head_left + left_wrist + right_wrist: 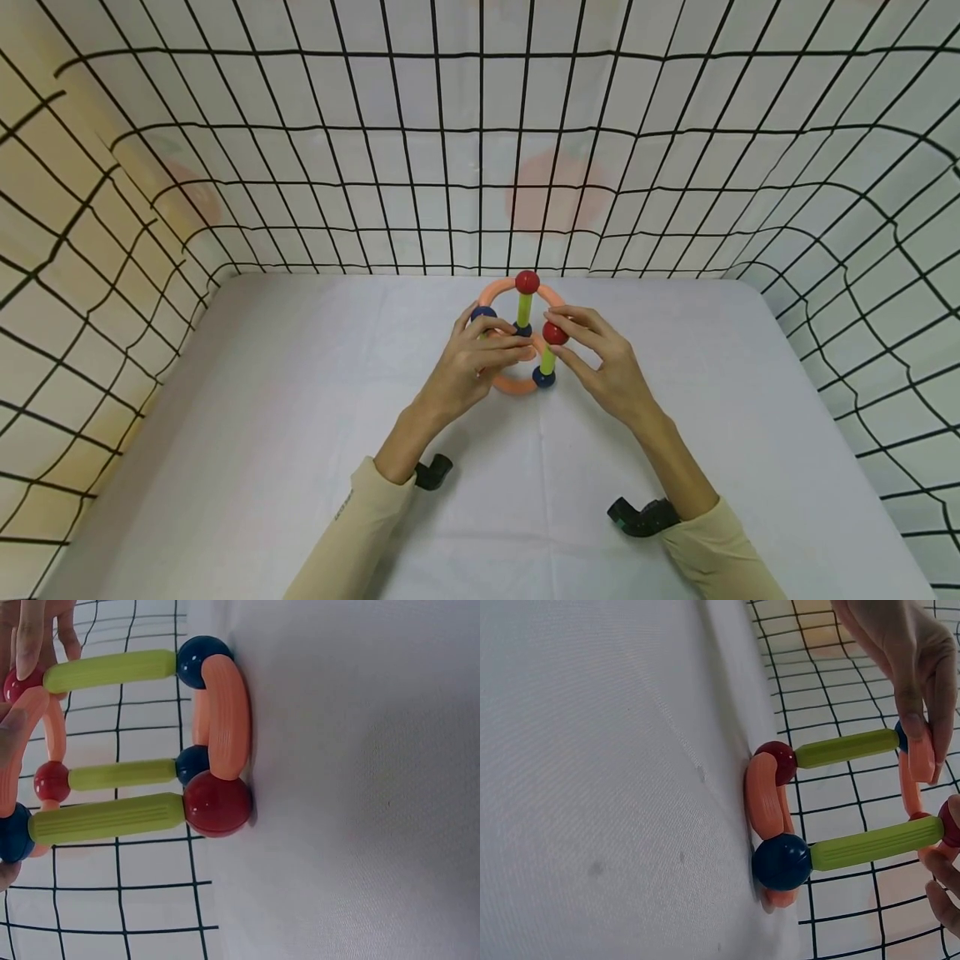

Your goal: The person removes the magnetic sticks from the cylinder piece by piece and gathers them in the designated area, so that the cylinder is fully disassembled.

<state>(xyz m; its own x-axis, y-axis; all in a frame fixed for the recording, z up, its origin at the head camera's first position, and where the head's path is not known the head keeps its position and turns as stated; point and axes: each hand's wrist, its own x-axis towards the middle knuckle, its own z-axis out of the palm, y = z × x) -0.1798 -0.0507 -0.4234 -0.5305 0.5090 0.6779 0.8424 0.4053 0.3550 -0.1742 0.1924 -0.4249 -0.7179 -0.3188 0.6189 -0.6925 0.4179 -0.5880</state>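
Right hand (611, 371), fingers (576, 363) pinching red ball (555, 334), left hand (467, 365) gripping orange rod (922, 757) left of ball, sleeve (358, 533) lettering (342, 505) illegible

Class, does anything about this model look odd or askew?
The green post by the left hand looks reversed: blue ball on top, red ball beneath, unlike the other two posts. Also, the orange curve in that hand seems to stop short of the upper red ball at the right hand.

The red balls (217, 804) look glossy plastic, the green rods (109, 818) ridged matt plastic, the cloth (360, 810) finely textured
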